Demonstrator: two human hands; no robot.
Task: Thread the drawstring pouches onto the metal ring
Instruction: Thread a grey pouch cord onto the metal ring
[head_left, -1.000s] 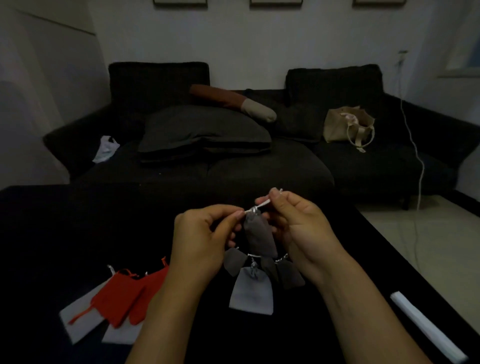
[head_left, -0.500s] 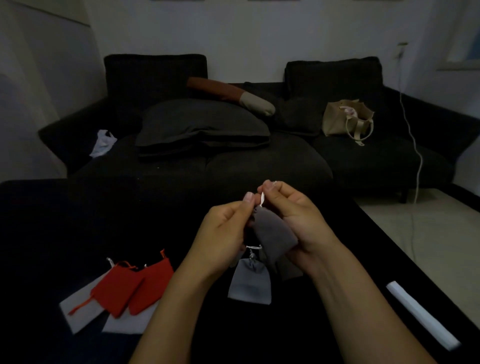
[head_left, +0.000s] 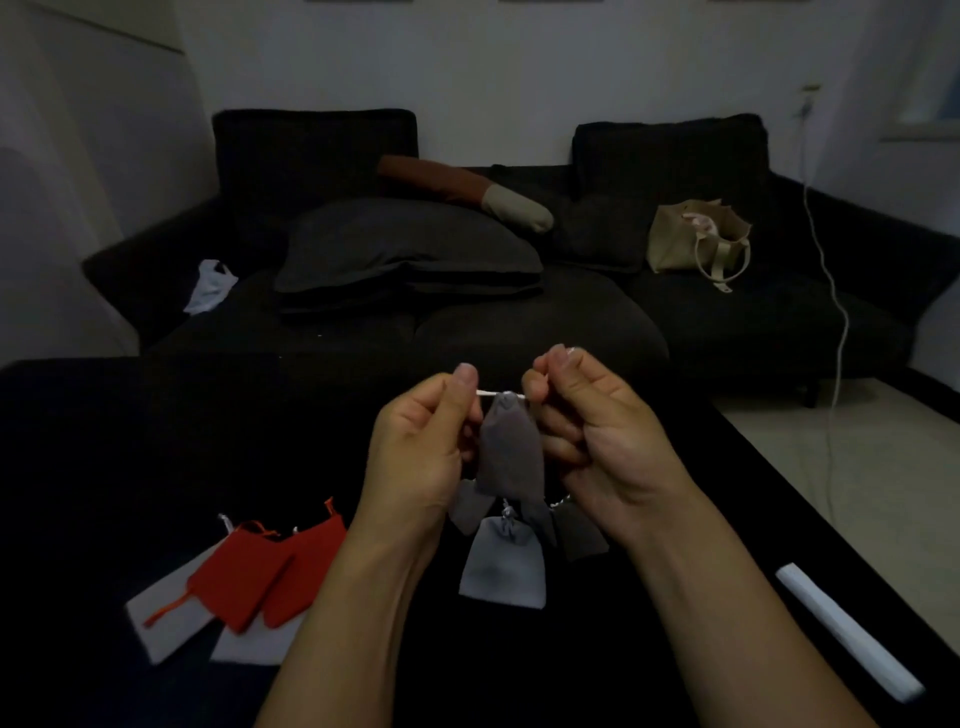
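So, quick rundown of what's on screen:

Left hand: the left hand (head_left: 421, 447) is up over the dark table (head_left: 104, 467), thumb and fingers curled in a pinch on the left end of a white drawstring (head_left: 488, 393).

Right hand: the right hand (head_left: 587, 436) mirrors it at 3 o'clock of the left, fingers curled, pinching the other end of that same cord. The cord is stretched level between the two pinches.

Dark grey pouch: a dark grey pouch (head_left: 509, 452) hangs from the middle of the cord, neck gathered tight, body dangling between the two palms.

Pouch cluster: right below it, at 6 o'clock, a light grey pouch (head_left: 503, 571) plus a couple more dark grey pouches (head_left: 579, 530) hang bunched together. A bit of shiny metal ring (head_left: 561, 503) shows by the right wrist, honestly too small and dim to see how they're strung on it.

Red pouches: two red pouches (head_left: 260, 571) lie overlapping on the table at about 8 o'clock from the hands, on top of white pouches (head_left: 171, 618), well apart from the hands.

White tube: a white cylinder thing (head_left: 847, 631) lies near the table's right edge, 4 o'clock.

Background: dark sofa (head_left: 519, 322) at 12 o'clock with a grey cushion (head_left: 405, 244), a brown-and-beige bolster (head_left: 467, 192), a beige tote bag (head_left: 696, 239), and a white plastic bag (head_left: 210, 286) on its left side. White cable (head_left: 831, 291) runs down the wall on the right.
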